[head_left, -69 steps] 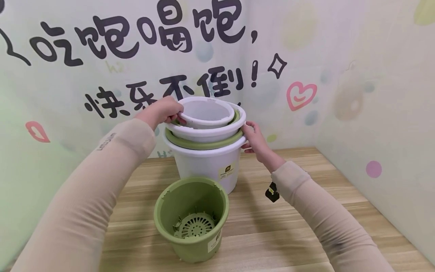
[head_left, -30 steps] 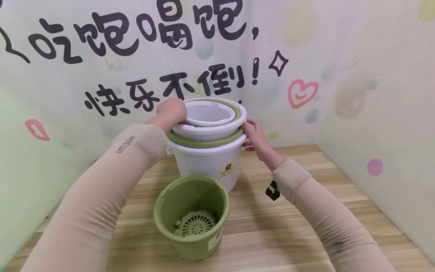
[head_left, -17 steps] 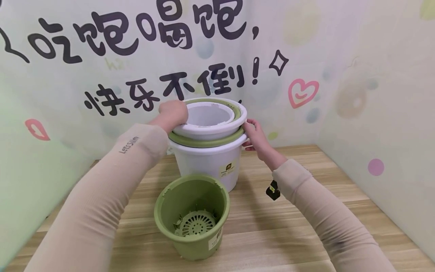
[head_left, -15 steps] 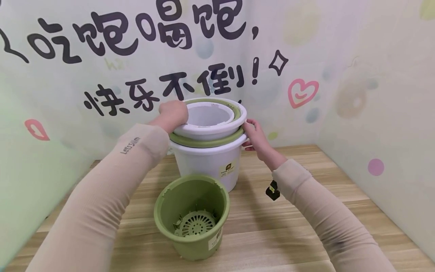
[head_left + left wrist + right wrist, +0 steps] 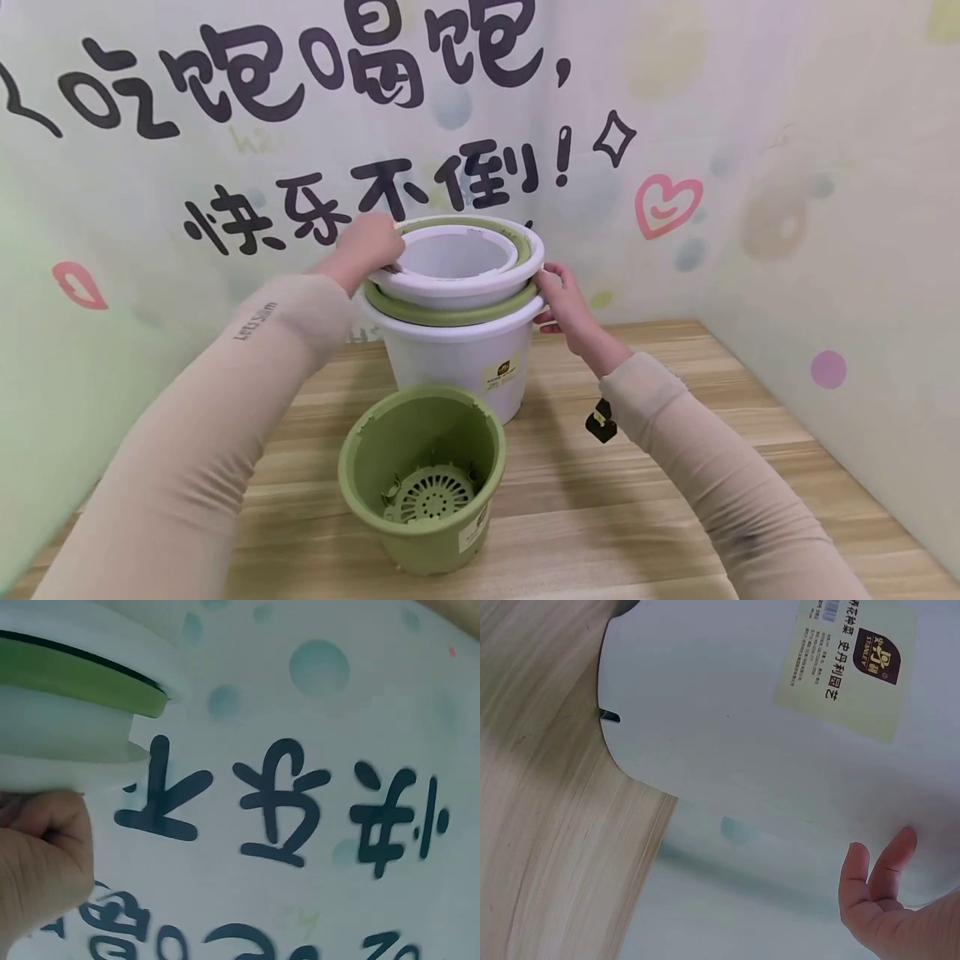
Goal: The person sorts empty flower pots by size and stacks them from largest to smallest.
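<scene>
A stack of nested flowerpots stands near the back. The large white flowerpot [image 5: 450, 367] is lowest, with a green rim [image 5: 450, 312], a white rim [image 5: 457, 287] and a small white flowerpot [image 5: 461, 254] innermost. My left hand [image 5: 367, 248] is at the stack's upper left rim, thumb and fingers bent; whether they still pinch a rim is hidden. On the right side, my right hand [image 5: 566, 308] grips the stack at its rims. In the right wrist view its fingertips [image 5: 894, 859] lie against the large pot's wall. A green flowerpot [image 5: 423, 467] stands in front.
The wood-grain table [image 5: 600, 500] runs back to a wall [image 5: 750, 125] printed with characters and hearts. A second wall [image 5: 847, 275] closes the right side. A small black object [image 5: 602, 423] shows beneath the right sleeve [image 5: 652, 396].
The small white flowerpot has sunk lower into the stack, its rim now nearly level with the white one around it. My left hand has since shifted left. The right hand stays put.
</scene>
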`<state>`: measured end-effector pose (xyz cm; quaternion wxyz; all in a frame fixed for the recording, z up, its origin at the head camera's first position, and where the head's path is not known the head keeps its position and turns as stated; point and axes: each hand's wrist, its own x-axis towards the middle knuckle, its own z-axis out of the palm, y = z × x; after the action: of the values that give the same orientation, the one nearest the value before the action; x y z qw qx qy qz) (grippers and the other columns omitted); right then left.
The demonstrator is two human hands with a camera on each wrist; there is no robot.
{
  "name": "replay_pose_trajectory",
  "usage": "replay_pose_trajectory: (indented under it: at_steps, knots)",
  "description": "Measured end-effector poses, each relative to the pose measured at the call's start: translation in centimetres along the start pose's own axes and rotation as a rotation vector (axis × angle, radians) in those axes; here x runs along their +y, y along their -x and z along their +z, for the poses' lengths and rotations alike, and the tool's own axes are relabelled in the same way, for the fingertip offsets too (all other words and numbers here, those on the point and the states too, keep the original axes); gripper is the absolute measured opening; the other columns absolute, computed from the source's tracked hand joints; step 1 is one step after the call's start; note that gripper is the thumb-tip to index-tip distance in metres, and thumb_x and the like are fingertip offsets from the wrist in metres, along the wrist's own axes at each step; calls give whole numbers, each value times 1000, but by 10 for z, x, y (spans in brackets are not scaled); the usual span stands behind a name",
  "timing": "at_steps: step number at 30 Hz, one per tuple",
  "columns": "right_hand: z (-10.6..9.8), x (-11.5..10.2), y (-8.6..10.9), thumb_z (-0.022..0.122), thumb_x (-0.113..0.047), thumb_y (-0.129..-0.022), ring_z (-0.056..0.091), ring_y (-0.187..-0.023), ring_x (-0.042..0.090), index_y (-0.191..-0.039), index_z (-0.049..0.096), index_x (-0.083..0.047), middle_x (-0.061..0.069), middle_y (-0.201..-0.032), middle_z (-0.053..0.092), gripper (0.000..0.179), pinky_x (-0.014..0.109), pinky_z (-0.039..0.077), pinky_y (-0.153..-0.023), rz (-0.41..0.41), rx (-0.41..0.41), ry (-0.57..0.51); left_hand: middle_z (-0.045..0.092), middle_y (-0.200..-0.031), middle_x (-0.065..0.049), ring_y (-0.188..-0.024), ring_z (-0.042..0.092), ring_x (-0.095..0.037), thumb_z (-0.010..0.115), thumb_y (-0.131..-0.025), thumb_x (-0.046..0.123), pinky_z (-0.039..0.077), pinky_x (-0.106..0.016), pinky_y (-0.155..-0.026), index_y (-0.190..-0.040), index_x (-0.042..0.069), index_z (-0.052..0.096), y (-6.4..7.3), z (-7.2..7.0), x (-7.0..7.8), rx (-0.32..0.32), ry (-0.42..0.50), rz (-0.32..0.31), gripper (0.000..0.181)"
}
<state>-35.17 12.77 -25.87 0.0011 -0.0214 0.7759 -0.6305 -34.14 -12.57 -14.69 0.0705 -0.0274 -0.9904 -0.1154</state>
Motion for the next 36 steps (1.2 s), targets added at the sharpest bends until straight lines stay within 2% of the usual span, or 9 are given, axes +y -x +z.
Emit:
replay_pose_trajectory:
  at_steps: [2, 6, 11, 17, 19, 23, 26, 31, 36]
  knots:
    - [0, 0, 0, 38, -46, -91, 55, -66, 18, -140, 21, -23, 7, -94, 50, 58, 36, 48, -68, 0, -1, -3, 56, -87, -13, -79, 51, -25, 43, -83, 12, 41, -31, -62, -81, 1, 57, 4, -5, -10, 29, 120, -5, 19]
    - [0, -1, 0, 39, -46, -90, 55, -65, 17, -140, 21, -22, 7, -92, 50, 58, 30, 48, -61, -4, 10, 2, 58, -99, -15, -83, 51, -22, 41, -89, 19, 41, -29, -65, -111, 0, 60, 19, -15, -28, 86, 333, -2, 35]
    - [0, -1, -1, 39, -45, -90, 55, -66, 20, -139, 23, -22, 7, -89, 50, 57, 27, 47, -56, 1, 21, 0, 51, -66, -2, -52, 42, -10, 44, -94, 24, 35, -22, -45, -121, 3, 54, 58, -12, -44, 93, 563, 28, 36]
    - [1, -2, 0, 39, -47, -90, 54, -65, 17, -141, 21, -22, 6, -91, 50, 59, 31, 48, -62, -13, 3, 12, 51, -65, -2, -47, 40, -8, 43, -95, 23, 35, -20, -40, -125, -2, 48, 113, 21, -58, -61, 493, 121, 39]
    - [1, -1, 0, 38, -47, -90, 54, -65, 17, -140, 21, -22, 6, -92, 50, 59, 30, 48, -62, -16, 0, 14, 52, -64, -3, -47, 40, -9, 44, -95, 22, 36, -21, -40, -125, -3, 47, 129, 36, -60, -75, 426, 140, 40]
    - [1, 0, 0, 38, -48, -91, 55, -65, 18, -141, 20, -21, 6, -93, 50, 59, 32, 49, -65, -17, -8, 19, 52, -61, -2, -47, 44, -12, 48, -92, 22, 37, -23, -39, -126, -2, 48, 157, 67, -62, -36, 250, 139, 41]
    - [2, 1, -1, 38, -48, -91, 55, -65, 17, -141, 20, -21, 6, -93, 50, 60, 33, 49, -66, -15, -12, 18, 55, -62, -1, -50, 48, -12, 52, -89, 23, 40, -24, -40, -129, -1, 45, 173, 83, -63, -77, 186, 105, 47]
    - [2, 3, -3, 38, -48, -90, 56, -66, 19, -141, 20, -22, 6, -92, 50, 59, 30, 49, -63, -8, -3, 12, 63, -75, -6, -52, 51, -13, 56, -87, 17, 44, -26, -43, -135, -2, 36, 190, 102, -65, -188, 328, 69, 56]
    - [2, 3, -3, 38, -48, -90, 56, -68, 20, -141, 20, -23, 6, -93, 50, 60, 31, 49, -63, -1, 1, 9, 63, -74, -7, -46, 47, -15, 51, -86, 11, 42, -25, -39, -140, 3, 29, 194, 114, -69, -206, 522, 0, 59]
